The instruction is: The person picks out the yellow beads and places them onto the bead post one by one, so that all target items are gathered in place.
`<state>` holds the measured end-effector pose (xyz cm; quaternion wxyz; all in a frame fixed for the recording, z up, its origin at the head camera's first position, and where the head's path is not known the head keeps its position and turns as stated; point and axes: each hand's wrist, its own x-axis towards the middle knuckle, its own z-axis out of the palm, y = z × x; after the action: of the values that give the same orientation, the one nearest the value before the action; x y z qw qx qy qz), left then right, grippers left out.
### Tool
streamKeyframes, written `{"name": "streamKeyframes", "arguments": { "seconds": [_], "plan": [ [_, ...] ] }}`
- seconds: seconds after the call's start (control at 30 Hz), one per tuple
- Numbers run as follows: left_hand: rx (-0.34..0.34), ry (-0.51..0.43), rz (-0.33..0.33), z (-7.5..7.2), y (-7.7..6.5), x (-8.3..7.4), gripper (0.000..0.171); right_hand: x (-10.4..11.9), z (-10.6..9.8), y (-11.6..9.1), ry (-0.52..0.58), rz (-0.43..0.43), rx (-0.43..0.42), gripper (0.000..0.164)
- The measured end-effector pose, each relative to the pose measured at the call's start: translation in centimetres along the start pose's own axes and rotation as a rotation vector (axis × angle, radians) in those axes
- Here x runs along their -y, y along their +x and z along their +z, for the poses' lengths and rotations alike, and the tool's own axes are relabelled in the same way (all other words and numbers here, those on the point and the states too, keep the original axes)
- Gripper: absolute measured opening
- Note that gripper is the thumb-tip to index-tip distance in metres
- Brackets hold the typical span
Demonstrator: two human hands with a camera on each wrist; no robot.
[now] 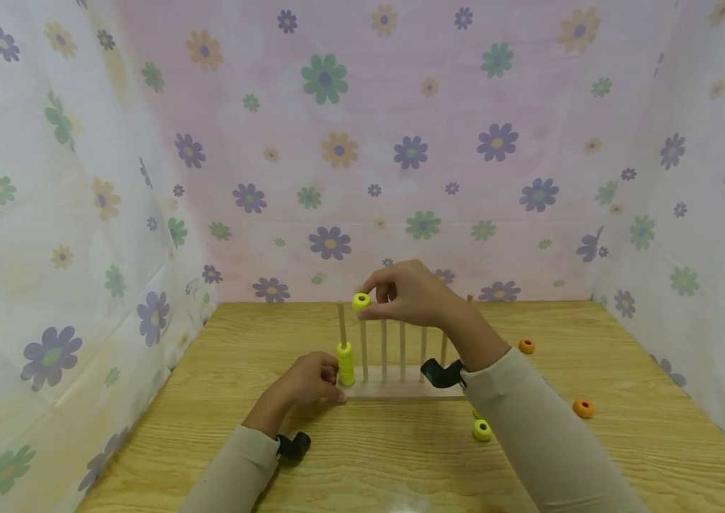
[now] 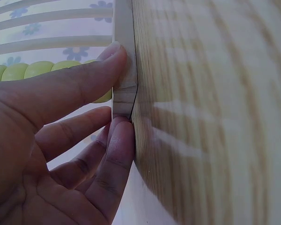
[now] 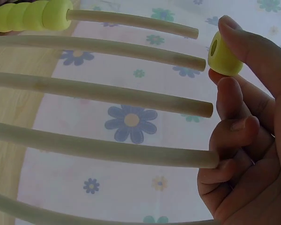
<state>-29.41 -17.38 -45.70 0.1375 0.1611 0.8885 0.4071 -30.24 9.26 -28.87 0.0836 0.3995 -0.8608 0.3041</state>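
A wooden peg rack [image 1: 400, 391] stands on the table, with several upright pegs [image 3: 131, 96]. Its leftmost peg carries a stack of yellow beads [image 1: 346, 365]; the upper part of that peg is bare. My left hand [image 1: 307, 381] grips the left end of the rack's base [image 2: 125, 96], thumb on one side and fingers on the other. Between thumb and index finger, my right hand [image 1: 410, 296] pinches a yellow bead [image 3: 226, 58]. This bead is held just off the tip of the second peg from the left, its hole facing the peg end.
In front of the rack lies a loose yellow bead [image 1: 481, 430], with another partly hidden behind the right sleeve. Two orange beads [image 1: 583, 408] [image 1: 527, 346] rest on the table's right side. Flowered cloth [image 1: 375, 142] encloses the back and both sides.
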Motion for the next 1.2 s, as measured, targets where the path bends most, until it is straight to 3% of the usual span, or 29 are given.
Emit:
{"name": "streamKeyframes", "arguments": {
  "seconds": [0.4, 0.63, 1.2],
  "plan": [
    [0.008, 0.008, 0.016, -0.1, 0.0, 0.0, 0.037, 0.7, 1.4, 1.1, 0.037, 0.011, -0.090, 0.027],
    [0.014, -0.002, 0.017, -0.1, 0.0, 0.0, 0.037, 1.2, 2.1, 1.6, 0.029, 0.042, -0.096, 0.029],
    [0.017, -0.009, 0.021, -0.2, -0.1, -0.2, 0.042, 1.2, 3.0, 2.0, 0.029, 0.026, -0.116, 0.028]
  ]
}}
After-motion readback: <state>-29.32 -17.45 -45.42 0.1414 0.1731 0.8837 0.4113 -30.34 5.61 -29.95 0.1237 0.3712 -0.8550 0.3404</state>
